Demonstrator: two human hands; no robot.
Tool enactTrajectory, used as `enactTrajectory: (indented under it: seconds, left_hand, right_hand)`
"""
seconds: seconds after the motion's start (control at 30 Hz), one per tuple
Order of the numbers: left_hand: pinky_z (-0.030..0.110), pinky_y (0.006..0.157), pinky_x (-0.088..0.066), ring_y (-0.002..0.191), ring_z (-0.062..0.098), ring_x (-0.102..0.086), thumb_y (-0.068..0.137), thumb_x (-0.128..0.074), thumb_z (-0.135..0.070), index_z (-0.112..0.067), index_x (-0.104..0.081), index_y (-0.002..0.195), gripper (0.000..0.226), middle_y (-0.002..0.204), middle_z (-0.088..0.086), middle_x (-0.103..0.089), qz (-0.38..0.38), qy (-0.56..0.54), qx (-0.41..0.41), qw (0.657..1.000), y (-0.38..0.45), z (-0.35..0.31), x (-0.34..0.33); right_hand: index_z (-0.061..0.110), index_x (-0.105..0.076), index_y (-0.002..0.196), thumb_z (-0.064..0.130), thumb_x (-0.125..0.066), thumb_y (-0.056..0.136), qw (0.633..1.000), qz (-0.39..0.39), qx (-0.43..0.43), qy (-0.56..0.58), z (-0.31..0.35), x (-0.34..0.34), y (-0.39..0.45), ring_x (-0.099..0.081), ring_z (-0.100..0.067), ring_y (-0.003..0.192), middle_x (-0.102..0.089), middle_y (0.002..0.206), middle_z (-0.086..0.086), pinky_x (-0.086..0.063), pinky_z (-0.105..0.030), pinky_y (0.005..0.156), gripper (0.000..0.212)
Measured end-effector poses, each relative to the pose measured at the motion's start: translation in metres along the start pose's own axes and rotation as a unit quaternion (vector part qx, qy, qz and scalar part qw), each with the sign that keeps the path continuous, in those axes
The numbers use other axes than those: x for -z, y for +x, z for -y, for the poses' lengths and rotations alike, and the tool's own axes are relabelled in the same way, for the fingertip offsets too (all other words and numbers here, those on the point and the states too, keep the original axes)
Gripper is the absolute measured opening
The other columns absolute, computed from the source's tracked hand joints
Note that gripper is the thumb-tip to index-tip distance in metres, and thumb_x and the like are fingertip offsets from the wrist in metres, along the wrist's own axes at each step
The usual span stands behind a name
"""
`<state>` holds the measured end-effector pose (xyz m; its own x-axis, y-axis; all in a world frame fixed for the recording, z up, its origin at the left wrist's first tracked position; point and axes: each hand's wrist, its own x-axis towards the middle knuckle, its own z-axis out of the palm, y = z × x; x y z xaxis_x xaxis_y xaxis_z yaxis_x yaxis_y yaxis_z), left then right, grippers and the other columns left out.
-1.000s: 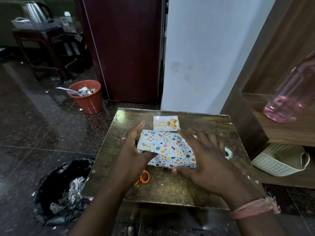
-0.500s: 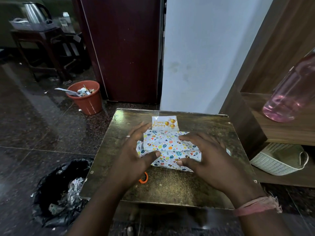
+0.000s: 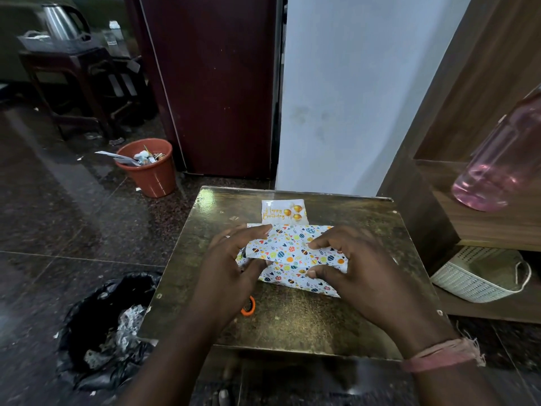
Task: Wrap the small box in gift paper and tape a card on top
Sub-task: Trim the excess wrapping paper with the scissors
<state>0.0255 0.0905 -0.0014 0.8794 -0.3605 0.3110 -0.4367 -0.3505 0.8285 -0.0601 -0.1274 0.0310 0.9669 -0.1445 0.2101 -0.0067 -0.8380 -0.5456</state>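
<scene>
White gift paper [image 3: 292, 253] with coloured egg and leaf prints is folded over the small box, which the paper hides, in the middle of the gold table [image 3: 292, 320]. My left hand [image 3: 231, 268] holds the left end, thumb and fingers curled onto the paper flap. My right hand [image 3: 360, 268] pinches the right part between thumb and forefinger. A white "Happy Birthday" card [image 3: 283, 211] with gold balloons lies flat just behind the wrapped box.
An orange scissors handle [image 3: 248, 307] peeks out under my left wrist. A black rubbish bag [image 3: 108, 326] sits on the floor at left, an orange bin [image 3: 149, 168] farther back. A white basket [image 3: 480, 273] and pink bottle [image 3: 503, 159] stand at right.
Both hands have drawn the paper flaps together over the box. The right hand went from lying flat on the paper to pinching it, and the left fingers closed onto the left end.
</scene>
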Motion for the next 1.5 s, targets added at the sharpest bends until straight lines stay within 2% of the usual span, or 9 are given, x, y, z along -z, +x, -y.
enactTrajectory:
  seconds: [0.13, 0.3, 0.43, 0.7, 0.8, 0.93, 1.13, 1.27, 1.5]
  left_hand:
    - [-0.002, 0.095, -0.029, 0.127, 0.010, -0.050, 0.080, -0.083, -0.004, -0.030, -0.074, 0.123, 0.051, 0.125, -0.023, -0.063, -0.006, 0.037, -0.014, 0.999, 0.001, 0.002, 0.000]
    - [0.002, 0.093, -0.033, 0.121, 0.008, -0.053, 0.077, -0.085, -0.002, -0.032, -0.073, 0.122, 0.055, 0.123, -0.023, -0.064, -0.027, 0.036, -0.025, 0.999, 0.001, 0.003, -0.001]
    - [-0.002, 0.083, -0.039, 0.123, 0.008, -0.054, 0.077, -0.083, 0.005, -0.026, -0.070, 0.126, 0.060, 0.127, 0.000, -0.061, -0.025, -0.007, -0.026, 0.999, 0.003, 0.002, -0.002]
    - [-0.002, 0.087, -0.037, 0.126, 0.017, -0.054, 0.079, -0.081, 0.002, -0.024, -0.069, 0.130, 0.058, 0.131, 0.000, -0.060, -0.010, 0.023, -0.048, 0.999, 0.003, 0.010, -0.004]
    - [0.005, 0.099, -0.030, 0.128, 0.012, -0.051, 0.078, -0.071, -0.015, -0.035, -0.068, 0.129, 0.055, 0.133, -0.015, -0.061, -0.014, 0.063, -0.059, 0.996, 0.004, 0.011, -0.005]
    - [0.015, 0.109, -0.030, 0.132, 0.001, -0.044, 0.078, -0.067, -0.009, -0.041, -0.068, 0.125, 0.057, 0.129, -0.030, -0.062, -0.025, 0.064, -0.084, 0.994, 0.002, 0.007, -0.008]
    - [0.040, 0.114, -0.025, 0.150, 0.003, -0.024, 0.078, -0.079, -0.015, -0.056, -0.056, 0.131, 0.070, 0.130, -0.041, -0.057, 0.001, 0.087, -0.054, 0.995, 0.002, 0.013, -0.006]
    - [0.052, 0.115, -0.033, 0.144, 0.001, -0.033, 0.077, -0.081, -0.009, -0.047, -0.066, 0.125, 0.063, 0.115, -0.052, -0.053, -0.010, 0.100, -0.072, 0.992, 0.002, 0.014, -0.008]
    - [0.043, 0.104, -0.048, 0.126, 0.005, -0.052, 0.071, -0.084, 0.009, -0.031, -0.077, 0.111, 0.057, 0.118, -0.060, -0.046, -0.047, 0.070, -0.101, 0.991, 0.001, 0.010, -0.007]
  right_hand:
    - [0.039, -0.069, 0.113, 0.048, -0.080, 0.081, 0.999, -0.002, 0.006, -0.045, -0.001, -0.001, -0.002, -0.043, -0.003, 0.118, -0.056, 0.119, 0.026, -0.017, -0.024, 0.098, 0.034]
    - [0.033, -0.069, 0.090, 0.039, -0.068, 0.092, 0.997, -0.037, 0.050, -0.038, 0.006, -0.008, -0.001, -0.059, -0.009, 0.098, -0.066, 0.096, 0.019, -0.041, -0.047, 0.097, 0.007]
    - [0.032, -0.066, 0.088, 0.041, -0.062, 0.092, 0.997, -0.027, 0.069, -0.021, 0.017, -0.012, 0.000, -0.058, -0.011, 0.097, -0.063, 0.095, 0.019, -0.045, -0.045, 0.092, 0.011]
    - [0.035, -0.059, 0.087, 0.042, -0.058, 0.094, 0.997, 0.004, 0.077, 0.017, 0.012, -0.010, -0.001, -0.062, -0.007, 0.102, -0.064, 0.097, 0.020, -0.049, -0.042, 0.091, 0.010]
    - [0.037, -0.058, 0.088, 0.043, -0.060, 0.096, 0.997, 0.006, 0.075, 0.002, 0.012, -0.012, 0.000, -0.062, -0.004, 0.100, -0.064, 0.098, 0.023, -0.049, -0.041, 0.092, 0.010]
    - [0.037, -0.058, 0.088, 0.043, -0.061, 0.096, 0.998, 0.008, 0.066, 0.003, 0.012, -0.012, 0.000, -0.062, -0.006, 0.096, -0.065, 0.097, 0.023, -0.050, -0.039, 0.089, 0.010]
    - [0.035, -0.060, 0.088, 0.048, -0.065, 0.092, 0.999, 0.014, 0.041, 0.003, 0.014, -0.009, -0.001, -0.064, -0.005, 0.101, -0.069, 0.099, 0.021, -0.053, -0.037, 0.085, 0.014]
    - [0.031, -0.061, 0.087, 0.042, -0.080, 0.082, 0.999, 0.036, 0.015, 0.006, 0.016, -0.004, -0.002, -0.061, 0.000, 0.107, -0.070, 0.107, 0.020, -0.049, -0.029, 0.088, 0.022]
    - [0.044, -0.053, 0.121, 0.031, -0.082, 0.082, 0.996, 0.087, 0.029, 0.001, 0.009, -0.002, -0.004, -0.050, 0.004, 0.116, -0.052, 0.130, 0.030, -0.046, -0.025, 0.095, 0.051]
